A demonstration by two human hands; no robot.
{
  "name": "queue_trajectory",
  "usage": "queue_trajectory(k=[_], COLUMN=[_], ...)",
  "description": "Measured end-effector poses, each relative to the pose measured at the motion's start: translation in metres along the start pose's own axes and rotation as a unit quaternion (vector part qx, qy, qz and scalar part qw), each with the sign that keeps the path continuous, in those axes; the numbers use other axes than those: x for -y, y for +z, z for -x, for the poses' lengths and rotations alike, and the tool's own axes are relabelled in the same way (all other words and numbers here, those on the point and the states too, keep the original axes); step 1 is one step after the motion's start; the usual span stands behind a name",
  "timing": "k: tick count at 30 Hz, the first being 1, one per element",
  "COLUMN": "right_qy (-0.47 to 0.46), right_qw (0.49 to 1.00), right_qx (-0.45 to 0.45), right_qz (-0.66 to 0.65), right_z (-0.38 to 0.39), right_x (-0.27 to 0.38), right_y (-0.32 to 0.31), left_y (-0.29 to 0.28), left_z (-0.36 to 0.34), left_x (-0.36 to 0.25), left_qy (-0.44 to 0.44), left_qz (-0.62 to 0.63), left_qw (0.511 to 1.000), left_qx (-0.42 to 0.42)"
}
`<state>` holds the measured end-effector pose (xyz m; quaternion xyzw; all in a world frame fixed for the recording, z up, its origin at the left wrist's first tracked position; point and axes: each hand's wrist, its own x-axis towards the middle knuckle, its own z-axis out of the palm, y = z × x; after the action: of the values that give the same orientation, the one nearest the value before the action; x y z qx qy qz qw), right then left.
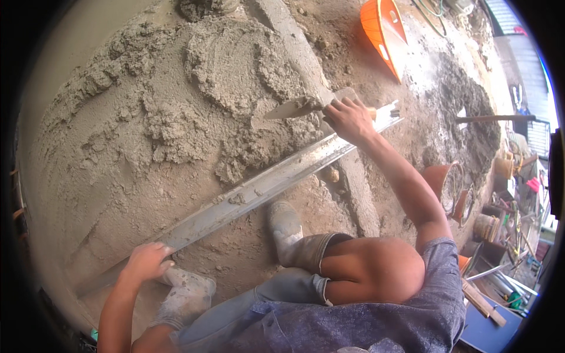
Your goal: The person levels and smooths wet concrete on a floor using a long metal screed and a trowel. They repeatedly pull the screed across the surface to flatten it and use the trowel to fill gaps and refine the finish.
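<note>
My right hand [350, 120] is closed on the wooden handle of a trowel [282, 110], whose mortar-smeared blade points left over the wet mix. A long metal straightedge [259, 187] lies diagonally below it, from lower left to upper right, with bits of mortar on it. Near its lower end my left hand [147, 262] grips it with curled fingers. Lumpy wet mortar [182, 129] is spread above the straightedge, with a smoother patch at the far left. My two muddy boots [285, 232] are on the ground below the bar.
A hardened mortar strip [285, 41] runs under the bar. An orange tub [376, 32] sits top right, with buckets [435, 182] further down. A long-handled tool [494, 117] lies across a dark pile [474, 97]; scattered boards and pipes [482, 300] are at lower right.
</note>
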<state>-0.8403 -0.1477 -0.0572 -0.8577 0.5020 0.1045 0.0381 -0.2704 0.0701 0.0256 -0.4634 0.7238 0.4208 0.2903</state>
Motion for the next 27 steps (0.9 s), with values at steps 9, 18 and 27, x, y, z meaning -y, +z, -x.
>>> queue_trajectory(k=[9, 18, 27], right_qy=[-0.256, -0.277, -0.124], right_qw=[0.938, 0.957, 0.975], right_qx=[0.22, 0.089, 0.187], right_qz=[0.075, -0.006, 0.002], right_z=[-0.06, -0.03, -0.023], right_x=[0.084, 0.109, 0.076], right_y=[-0.027, 0.01, 0.022], left_y=[0.108, 0.092, 0.085], left_z=[-0.103, -0.088, -0.094], left_x=[-0.065, -0.073, -0.07], left_qy=[-0.086, -0.061, -0.013], left_qz=[0.006, 0.034, -0.003], left_qw=[0.963, 0.977, 0.982], left_qx=[-0.255, -0.204, -0.189])
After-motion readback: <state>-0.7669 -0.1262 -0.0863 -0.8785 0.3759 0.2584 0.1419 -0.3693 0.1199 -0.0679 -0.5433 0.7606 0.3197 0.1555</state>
